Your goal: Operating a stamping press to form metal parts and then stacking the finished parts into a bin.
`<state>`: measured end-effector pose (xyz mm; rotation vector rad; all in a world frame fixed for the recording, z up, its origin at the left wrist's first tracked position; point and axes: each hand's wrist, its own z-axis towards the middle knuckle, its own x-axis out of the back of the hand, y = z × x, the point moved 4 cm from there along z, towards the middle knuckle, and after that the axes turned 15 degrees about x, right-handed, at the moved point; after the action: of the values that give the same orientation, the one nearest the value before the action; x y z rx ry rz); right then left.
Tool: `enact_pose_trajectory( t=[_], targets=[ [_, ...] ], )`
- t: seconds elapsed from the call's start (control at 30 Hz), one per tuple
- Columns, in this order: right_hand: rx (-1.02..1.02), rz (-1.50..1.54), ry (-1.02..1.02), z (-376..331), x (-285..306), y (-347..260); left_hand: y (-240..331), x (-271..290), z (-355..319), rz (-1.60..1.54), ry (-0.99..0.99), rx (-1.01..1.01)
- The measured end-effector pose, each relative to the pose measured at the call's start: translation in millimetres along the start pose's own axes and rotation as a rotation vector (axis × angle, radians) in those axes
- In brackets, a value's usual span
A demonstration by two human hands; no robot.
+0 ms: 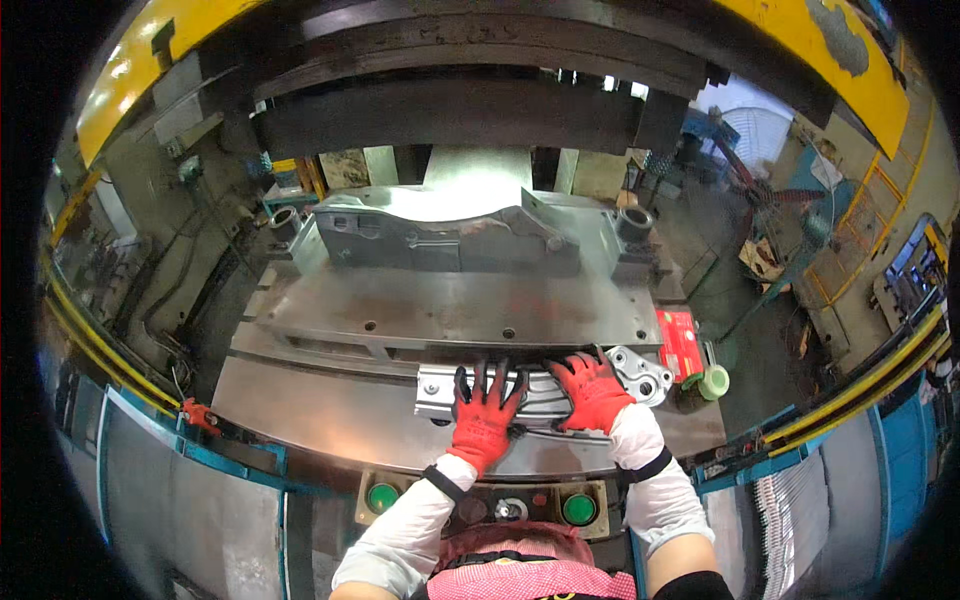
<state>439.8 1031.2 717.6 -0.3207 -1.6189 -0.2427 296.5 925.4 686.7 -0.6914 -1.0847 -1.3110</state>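
Note:
A long, silvery stamped metal part [543, 402] lies across the front of the press bed, its wider right end pierced by several holes. My left hand [487, 420], in a red glove with dark fingertips, spans its left half. The fingers reach the far edge and the thumb is by the near edge. My right hand [595, 393], gloved alike, grips the part close to its holed end, fingers bent over the far side. The palms and gloves hide stretches of the part's middle.
Beyond the part stands a heavy lower die [450, 245] under the dark upper press block [450, 115]. A red box [680, 345] and a pale green round container [713, 383] sit at right. Green buttons [579, 509] on a control panel are near my body.

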Motion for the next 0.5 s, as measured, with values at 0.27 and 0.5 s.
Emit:
enact_pose_trajectory(
  t=[0.27, 0.5],
  targets=[
    [-0.027, 0.105, 0.135, 1, -4, -1, -2, -1, -1, -0.041, -0.017, 0.003],
    [-0.008, 0.062, 0.174, 4, -14, 2, -5, -3, -2, -0.016, -0.065, 0.030]
  ],
)
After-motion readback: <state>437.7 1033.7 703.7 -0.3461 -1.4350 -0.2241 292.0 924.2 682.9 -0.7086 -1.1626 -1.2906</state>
